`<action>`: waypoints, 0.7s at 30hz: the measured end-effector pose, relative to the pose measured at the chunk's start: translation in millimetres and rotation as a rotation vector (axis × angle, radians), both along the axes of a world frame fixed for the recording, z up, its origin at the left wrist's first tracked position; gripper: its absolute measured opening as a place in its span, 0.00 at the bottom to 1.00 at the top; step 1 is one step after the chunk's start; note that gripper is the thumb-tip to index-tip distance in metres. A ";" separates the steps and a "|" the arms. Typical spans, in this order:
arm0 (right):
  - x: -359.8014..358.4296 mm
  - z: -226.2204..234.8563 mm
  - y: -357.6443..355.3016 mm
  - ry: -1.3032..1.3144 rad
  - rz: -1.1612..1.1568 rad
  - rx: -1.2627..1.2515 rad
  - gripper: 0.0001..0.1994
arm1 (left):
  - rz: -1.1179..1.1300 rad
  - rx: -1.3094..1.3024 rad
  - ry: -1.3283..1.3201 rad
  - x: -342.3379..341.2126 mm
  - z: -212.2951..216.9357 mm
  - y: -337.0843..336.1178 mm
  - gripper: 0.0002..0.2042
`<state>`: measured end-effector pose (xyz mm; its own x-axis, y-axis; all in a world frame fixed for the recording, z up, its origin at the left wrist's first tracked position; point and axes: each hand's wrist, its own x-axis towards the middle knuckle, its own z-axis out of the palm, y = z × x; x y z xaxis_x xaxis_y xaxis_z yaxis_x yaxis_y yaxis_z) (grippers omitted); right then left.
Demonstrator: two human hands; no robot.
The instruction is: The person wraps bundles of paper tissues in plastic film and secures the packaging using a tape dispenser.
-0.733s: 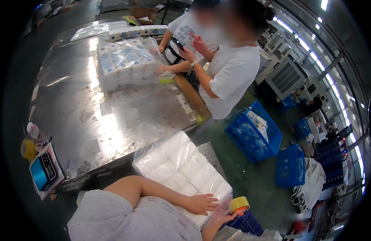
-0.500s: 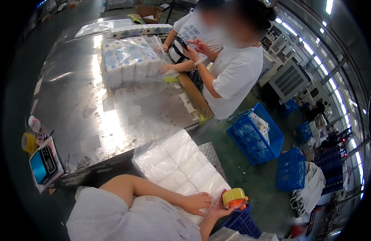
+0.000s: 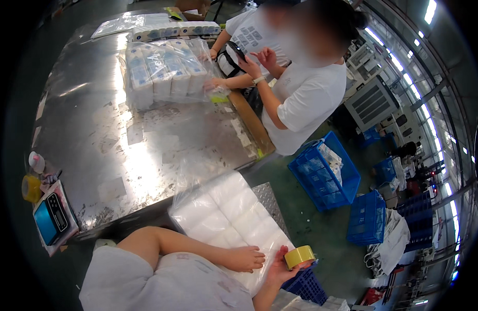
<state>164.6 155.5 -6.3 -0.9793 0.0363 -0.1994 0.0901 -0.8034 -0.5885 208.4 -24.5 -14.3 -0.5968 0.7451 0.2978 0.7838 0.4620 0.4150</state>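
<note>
My left hand lies flat, fingers spread, on a large clear plastic bag of white paper rolls that rests in front of me, beside the metal table. Just right of it, my right hand grips a yellow roll of tape at the bag's near right corner. My left forearm crosses from the lower left over my pale shirt.
A steel table carries a second wrapped pack of rolls, a small scale and a yellow tape roll. A person in a white shirt stands at its right side. Blue crates sit on the green floor.
My right hand has brought the tape roll slightly left and closer to the bag's corner. My left hand has stayed on the bag.
</note>
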 end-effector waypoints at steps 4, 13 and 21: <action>-37.2 39.0 -7.5 0.175 -0.190 0.419 0.22 | 0.004 0.069 0.052 0.6 -14.8 -12.7 0.20; -60.5 27.8 -22.6 -0.089 -0.079 0.685 0.23 | -0.085 0.090 0.057 -5.6 -22.2 -26.7 0.22; -18.2 7.9 -22.1 -0.099 -0.197 0.476 0.24 | -0.239 0.070 0.024 -6.4 -22.8 -50.0 0.22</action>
